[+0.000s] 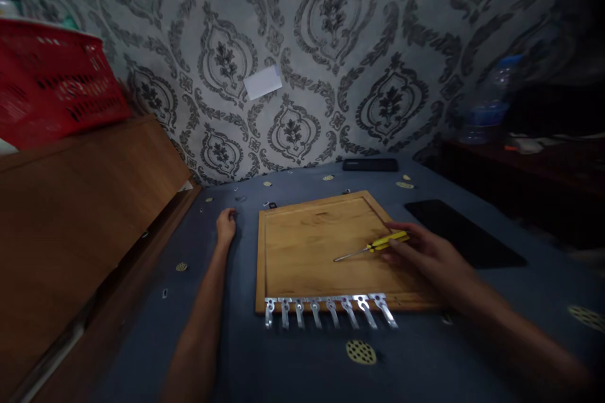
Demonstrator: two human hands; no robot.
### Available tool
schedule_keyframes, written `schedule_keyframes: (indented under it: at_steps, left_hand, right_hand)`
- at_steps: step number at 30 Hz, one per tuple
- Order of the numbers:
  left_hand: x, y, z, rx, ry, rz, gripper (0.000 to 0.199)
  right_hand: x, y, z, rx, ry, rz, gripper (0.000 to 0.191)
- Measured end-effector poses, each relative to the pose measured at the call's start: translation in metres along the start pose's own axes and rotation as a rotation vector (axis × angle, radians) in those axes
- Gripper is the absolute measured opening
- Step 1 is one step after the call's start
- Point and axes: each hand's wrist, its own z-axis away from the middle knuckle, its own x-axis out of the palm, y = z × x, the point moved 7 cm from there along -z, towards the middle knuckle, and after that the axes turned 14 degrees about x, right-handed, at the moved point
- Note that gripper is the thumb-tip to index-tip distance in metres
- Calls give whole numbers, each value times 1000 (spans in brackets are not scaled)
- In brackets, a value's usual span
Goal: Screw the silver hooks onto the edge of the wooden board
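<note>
Screwdriver (378, 244) | yellow, in right hand (432, 255) | bottle label (486, 114): blurred

Blue cloth (278, 368) is covering the whole work surface; table or bed beneath, cannot tell. Yellow spotted patches are dotting it, one sitting near 9 o'clock of the board, another near 2. Wooden board (314, 239) is lying flat at centre. Thin dark slab (466, 230) is lying flat at 3 o'clock, near the board, apart from it. Dark oblong object (370, 165) is resting at 1 o'clock, by the cloth's far edge. Small dark piece (273, 205) is sitting just behind the board, 10 o'clock; too small to identify.
</note>
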Motion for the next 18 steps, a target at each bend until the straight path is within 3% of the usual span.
schedule_keyframes:
  at_steps: [3,18]
  left_hand:
    - [-5,3,0,-5,-7,-11,35]
    - [-18,24,2,-41,-32,-120,27]
  right_hand:
    - [4,2,1,74,-90,-109,37]
    - [8,12,-2,46,-113,-219,29]
